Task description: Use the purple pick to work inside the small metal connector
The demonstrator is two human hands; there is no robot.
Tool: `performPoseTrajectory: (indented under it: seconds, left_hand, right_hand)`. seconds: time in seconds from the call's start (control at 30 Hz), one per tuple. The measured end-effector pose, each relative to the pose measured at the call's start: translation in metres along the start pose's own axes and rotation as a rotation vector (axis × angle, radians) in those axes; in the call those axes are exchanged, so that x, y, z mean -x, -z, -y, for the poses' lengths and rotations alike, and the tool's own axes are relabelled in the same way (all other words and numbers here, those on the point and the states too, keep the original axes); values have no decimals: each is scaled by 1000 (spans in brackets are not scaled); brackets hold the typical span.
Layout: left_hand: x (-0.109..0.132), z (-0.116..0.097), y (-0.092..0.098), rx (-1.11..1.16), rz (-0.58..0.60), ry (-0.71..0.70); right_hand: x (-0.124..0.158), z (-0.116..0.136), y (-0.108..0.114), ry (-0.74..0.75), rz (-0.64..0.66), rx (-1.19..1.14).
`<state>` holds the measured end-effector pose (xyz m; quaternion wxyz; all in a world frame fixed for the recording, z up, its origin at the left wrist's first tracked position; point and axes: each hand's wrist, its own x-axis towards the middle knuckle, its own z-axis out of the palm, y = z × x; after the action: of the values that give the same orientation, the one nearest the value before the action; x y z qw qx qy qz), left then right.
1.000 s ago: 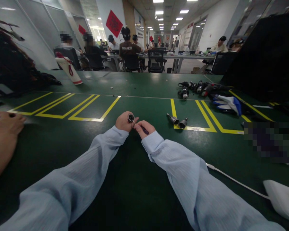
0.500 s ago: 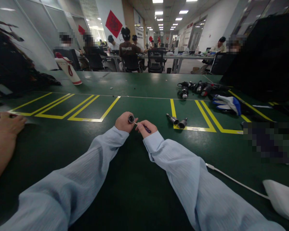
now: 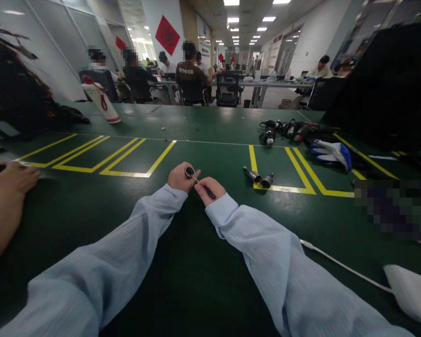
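My left hand (image 3: pixel 178 178) is closed around a round metal socket (image 3: pixel 189 172), its open end facing me. In my right hand (image 3: pixel 212 188) I grip a small screwdriver (image 3: pixel 209 192) by its dark handle. The thin shaft points up and left to the socket's rim; whether the tip touches it I cannot tell. To the right, two similar metal sockets, one with a long shank (image 3: pixel 253 175) and one beside it (image 3: pixel 267 181), lie on the green table (image 3: pixel 203 126) at a yellow tape corner.
Another person's hand (image 3: pixel 10 187) rests at the left edge. Cabled dark tools (image 3: pixel 269 136) and blue-white gloves (image 3: pixel 333 153) lie at the right. A white cable (image 3: pixel 347 265) runs to a white device (image 3: pixel 410 292). A white bottle (image 3: pixel 103 102) leans at the back left.
My right hand has shifted slightly left and down, and the screwdriver's shaft slopes more steeply. The socket in my left hand has turned or moved a little left.
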<state>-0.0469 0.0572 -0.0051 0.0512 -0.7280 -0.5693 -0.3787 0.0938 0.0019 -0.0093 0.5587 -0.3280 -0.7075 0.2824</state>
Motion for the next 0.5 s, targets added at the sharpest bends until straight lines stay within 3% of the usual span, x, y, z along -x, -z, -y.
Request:
performPoseTrajectory:
  seconds: [0.1,0.23,0.5]
  left_hand:
    - [0,1,0,-11,-5,11]
    - [2,1,-1,14,-14,-33]
    - [5,-10,7,125,157,-246]
  right_hand:
    - [-1,-1,2,3,32,20]
    - [-1,-1,0,-114,-26,-31]
    - [-11,-17,11,-595,-160,-799]
